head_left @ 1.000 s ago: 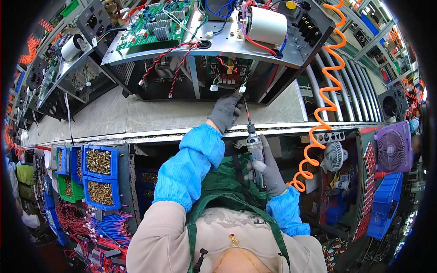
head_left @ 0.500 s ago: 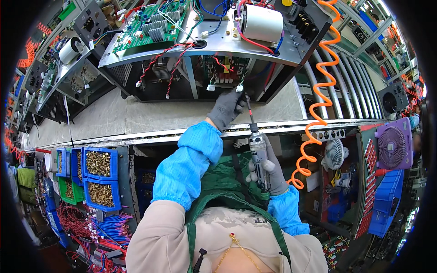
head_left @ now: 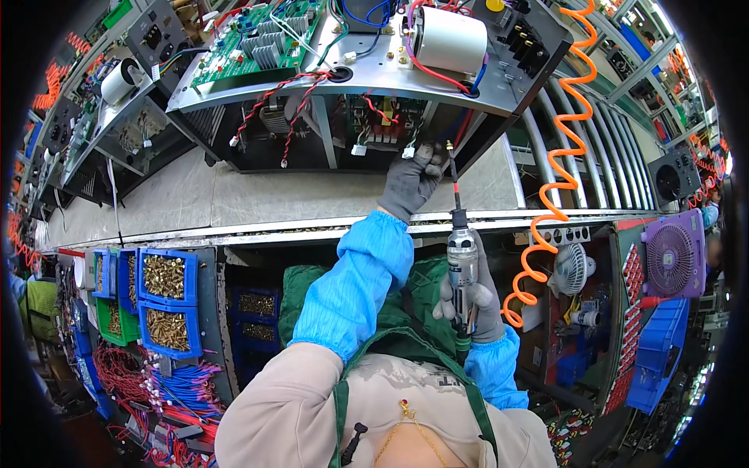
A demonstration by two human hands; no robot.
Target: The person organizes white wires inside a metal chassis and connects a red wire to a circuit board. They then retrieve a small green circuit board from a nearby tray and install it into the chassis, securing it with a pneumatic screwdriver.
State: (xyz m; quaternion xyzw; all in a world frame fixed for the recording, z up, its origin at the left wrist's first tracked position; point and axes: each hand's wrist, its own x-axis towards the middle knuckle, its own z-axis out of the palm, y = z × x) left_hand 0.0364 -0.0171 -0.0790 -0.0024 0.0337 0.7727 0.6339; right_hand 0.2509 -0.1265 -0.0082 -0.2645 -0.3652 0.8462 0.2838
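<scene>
My right hand [head_left: 487, 300] is wrapped round a power screwdriver [head_left: 462, 261], held upright with its long bit pointing away from me. At the bit's tip sits a small brass-coloured piece that looks like a screw [head_left: 449, 147]. My left hand [head_left: 413, 183], in a grey glove, is at the lower front opening of the metal equipment case [head_left: 367, 93], just left of the bit. Its fingers are curled together; whatever they may hold is hidden. Beside them hangs a white connector [head_left: 409, 152] on twisted wires, with another connector [head_left: 359, 150] further left.
On top of the case are a green circuit board [head_left: 257, 47] and a white cylinder [head_left: 451, 40]. Blue bins of brass screws [head_left: 168, 331] and bundled wires [head_left: 183, 394] lie at left. An orange coiled hose [head_left: 555, 156] hangs at right, near rollers [head_left: 597, 148] and a purple fan [head_left: 672, 253].
Both hands have shifted to the right. The screwdriver's bit has come away from the left hand's fingers and now stands apart, with the brass-coloured piece showing at its tip.
</scene>
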